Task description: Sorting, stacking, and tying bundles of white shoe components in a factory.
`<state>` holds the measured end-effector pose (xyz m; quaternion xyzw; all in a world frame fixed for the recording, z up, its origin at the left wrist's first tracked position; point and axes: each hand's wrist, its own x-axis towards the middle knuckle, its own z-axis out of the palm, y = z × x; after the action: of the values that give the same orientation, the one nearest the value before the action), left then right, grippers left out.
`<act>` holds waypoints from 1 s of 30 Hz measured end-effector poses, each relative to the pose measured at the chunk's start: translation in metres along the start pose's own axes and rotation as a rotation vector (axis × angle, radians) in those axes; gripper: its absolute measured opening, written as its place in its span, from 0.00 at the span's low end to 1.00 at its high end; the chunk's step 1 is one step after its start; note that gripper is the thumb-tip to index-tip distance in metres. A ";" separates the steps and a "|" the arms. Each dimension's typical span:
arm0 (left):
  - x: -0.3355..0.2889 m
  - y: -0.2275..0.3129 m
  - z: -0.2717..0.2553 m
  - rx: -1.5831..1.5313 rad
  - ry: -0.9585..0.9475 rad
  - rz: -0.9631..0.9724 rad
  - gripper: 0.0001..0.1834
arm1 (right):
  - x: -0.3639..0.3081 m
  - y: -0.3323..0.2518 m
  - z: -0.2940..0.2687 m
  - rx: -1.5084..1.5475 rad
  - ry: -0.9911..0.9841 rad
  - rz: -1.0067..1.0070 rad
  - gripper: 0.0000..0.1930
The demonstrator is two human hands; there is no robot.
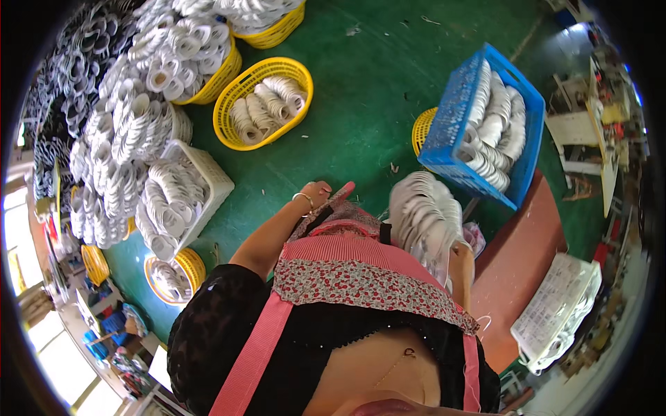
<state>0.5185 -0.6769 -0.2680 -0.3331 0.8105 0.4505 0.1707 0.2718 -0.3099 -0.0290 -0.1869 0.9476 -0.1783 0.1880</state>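
Note:
My left hand [318,192], with a bracelet at the wrist, is beside the pink and floral apron [361,277]. Its fingers are curled, and what they hold, if anything, is too small to make out. A pink strip [341,194] sticks out next to it. On my right, a long nested stack of white curved pieces [422,208] leans against my right forearm [460,274]. My right hand carries this stack from below and behind, its fingers hidden by the pieces. The blue crate [512,66] beyond it is filled with similar white stacks.
A yellow basket [223,128] with several white stacks stands ahead. Heaped white pieces [132,132] fill the left side, with a white crate [215,184] at their edge. Right of me are a reddish board [517,270] and a white bin [558,312]. The floor [361,90] is green.

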 end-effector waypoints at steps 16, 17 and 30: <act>-0.249 -0.351 0.052 -0.650 0.376 -0.886 0.13 | 0.158 -0.387 0.258 -0.075 -0.681 -0.556 0.29; -0.245 -0.335 0.066 -0.889 0.500 -0.929 0.14 | 0.174 -0.399 0.274 -0.095 -0.652 -0.620 0.29; -0.250 -0.174 0.163 -0.976 0.728 -1.050 0.19 | 0.303 -0.488 0.421 -0.499 -0.535 -0.965 0.32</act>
<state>0.8151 -0.5078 -0.3185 -0.8339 0.2642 0.4780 -0.0797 0.3296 -0.9737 -0.2823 -0.6724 0.6888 0.0376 0.2683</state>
